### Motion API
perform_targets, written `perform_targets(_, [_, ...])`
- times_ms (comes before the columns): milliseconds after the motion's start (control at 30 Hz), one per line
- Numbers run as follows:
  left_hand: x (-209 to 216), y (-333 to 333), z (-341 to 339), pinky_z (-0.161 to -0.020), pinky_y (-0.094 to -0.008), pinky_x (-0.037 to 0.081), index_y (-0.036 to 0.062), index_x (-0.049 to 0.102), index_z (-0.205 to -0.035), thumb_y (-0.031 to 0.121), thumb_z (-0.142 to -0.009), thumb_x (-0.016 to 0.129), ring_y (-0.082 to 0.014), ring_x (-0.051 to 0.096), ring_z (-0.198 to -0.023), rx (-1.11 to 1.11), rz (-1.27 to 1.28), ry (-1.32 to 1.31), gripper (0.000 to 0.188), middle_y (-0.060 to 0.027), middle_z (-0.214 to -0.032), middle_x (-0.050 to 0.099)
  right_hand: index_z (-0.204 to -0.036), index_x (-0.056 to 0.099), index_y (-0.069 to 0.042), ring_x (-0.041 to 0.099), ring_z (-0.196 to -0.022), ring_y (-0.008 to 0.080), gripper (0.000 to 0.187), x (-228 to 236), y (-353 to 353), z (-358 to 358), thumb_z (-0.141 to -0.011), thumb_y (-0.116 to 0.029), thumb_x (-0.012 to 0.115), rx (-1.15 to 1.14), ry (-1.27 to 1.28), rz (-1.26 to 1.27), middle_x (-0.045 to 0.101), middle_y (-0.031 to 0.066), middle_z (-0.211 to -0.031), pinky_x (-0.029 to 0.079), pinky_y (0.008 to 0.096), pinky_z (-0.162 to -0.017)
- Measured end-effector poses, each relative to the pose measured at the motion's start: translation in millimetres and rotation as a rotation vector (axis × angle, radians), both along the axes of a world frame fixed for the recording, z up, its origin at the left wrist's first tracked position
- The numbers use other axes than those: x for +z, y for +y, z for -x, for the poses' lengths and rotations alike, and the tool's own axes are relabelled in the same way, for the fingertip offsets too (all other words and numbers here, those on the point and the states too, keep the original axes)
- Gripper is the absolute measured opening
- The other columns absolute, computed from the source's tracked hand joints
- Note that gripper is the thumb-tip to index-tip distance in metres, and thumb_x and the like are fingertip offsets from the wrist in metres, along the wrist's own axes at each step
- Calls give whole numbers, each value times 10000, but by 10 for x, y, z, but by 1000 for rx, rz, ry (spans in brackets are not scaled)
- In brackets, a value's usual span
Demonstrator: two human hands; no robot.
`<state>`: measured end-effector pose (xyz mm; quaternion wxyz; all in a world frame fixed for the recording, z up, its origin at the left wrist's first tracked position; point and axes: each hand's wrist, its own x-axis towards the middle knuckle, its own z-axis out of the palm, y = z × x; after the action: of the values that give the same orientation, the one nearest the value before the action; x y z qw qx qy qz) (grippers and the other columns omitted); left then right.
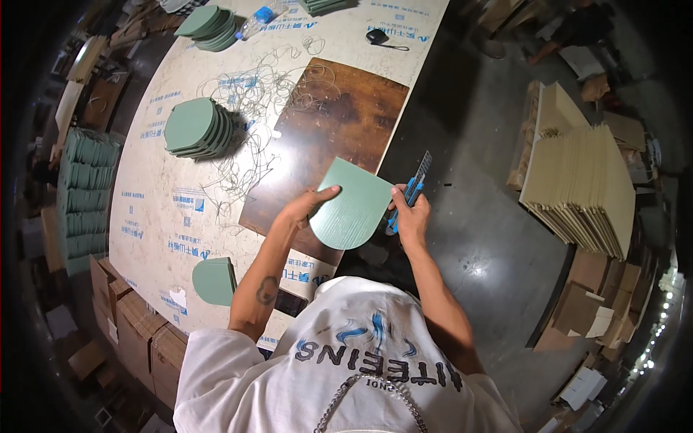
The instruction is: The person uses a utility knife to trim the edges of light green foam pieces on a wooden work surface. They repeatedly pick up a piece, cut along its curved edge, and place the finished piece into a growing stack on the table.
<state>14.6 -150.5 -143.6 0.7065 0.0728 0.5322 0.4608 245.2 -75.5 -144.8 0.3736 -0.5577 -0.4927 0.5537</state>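
Note:
A flat green panel [350,209], rounded at one end and square at the other, is held up over the table's near right edge. My left hand [307,206] grips its left side, thumb on top and fingers beneath. In my right hand [413,216] is a blue utility knife [414,189] with a long segmented blade extended, pointing away from me. That hand's thumb also touches the panel's right side. Under and beyond the panel lies a glossy brown board [354,108]. Thin curled strips [249,94] are tangled to its left, beside a stack of similar green panels [191,126].
Nearer me are a few green panels [211,281] and a dark phone-like object [291,303]. Farther off stand another green stack [209,29], a bottle [256,22] and a black strapped object [377,36]. Yellowish boards [581,187] stand right; cardboard boxes [137,325] sit left.

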Motion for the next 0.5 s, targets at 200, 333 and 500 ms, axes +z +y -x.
perform_targets(200, [182, -21, 155, -779, -323, 567, 49, 661, -1269, 15, -871, 672, -295, 720, -842, -215, -505, 1156, 399, -135, -1003, 747, -973, 577, 3, 636, -629, 173, 242, -220, -33, -11, -989, -219, 672, -52, 247, 365, 660, 106, -836, 563, 331, -567])
perform_targets(333, [-416, -254, -115, -1127, -492, 376, 117, 558, -1417, 115, -811, 719, -384, 457, -1367, -603, -750, 1638, 627, -178, -1479, 495, -1013, 543, -23, 621, -613, 168, 180, -286, -225, -217, -1028, -197, 589, 80, 105, 483, 645, 96, -819, 570, 337, -553])
perform_targets(500, [-808, -433, -429, -1166, -642, 179, 43, 407, -1505, 455, -848, 739, -439, 240, -1484, -532, -505, 1632, 843, -238, -1612, 263, -1105, 493, 30, 644, -585, 195, 203, -136, -374, -308, -1008, -144, 533, 336, -363, 444, 621, 120, -823, 584, 357, -512])
